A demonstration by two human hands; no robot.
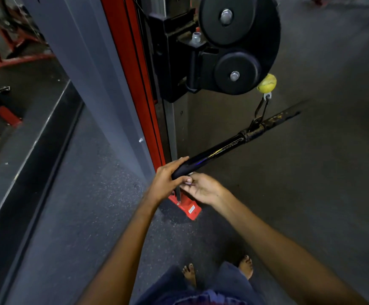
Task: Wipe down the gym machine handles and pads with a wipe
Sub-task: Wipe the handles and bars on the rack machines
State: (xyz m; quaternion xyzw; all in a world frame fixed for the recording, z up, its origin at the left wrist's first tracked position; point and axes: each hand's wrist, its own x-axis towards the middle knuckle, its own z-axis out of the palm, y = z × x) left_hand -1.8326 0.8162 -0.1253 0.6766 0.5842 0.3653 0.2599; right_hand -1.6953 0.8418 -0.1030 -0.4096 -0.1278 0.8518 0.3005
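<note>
Bare feet (217, 270) below; left hand (168, 181) grips bar (218, 148) end; right hand (201, 189) pinches small pale scrap, identity unclear.

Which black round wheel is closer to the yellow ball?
The smaller, lower wheel is closer. It sits just left of the yellow ball, while the bigger wheel is higher up the machine, farther from the ball.

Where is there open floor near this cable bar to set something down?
Bare floor lies right of the bar, beyond the right hand. Another strip runs between the grey column and the mirror base. It is crowded where the left hand grips the bar, above the red foot.
</note>
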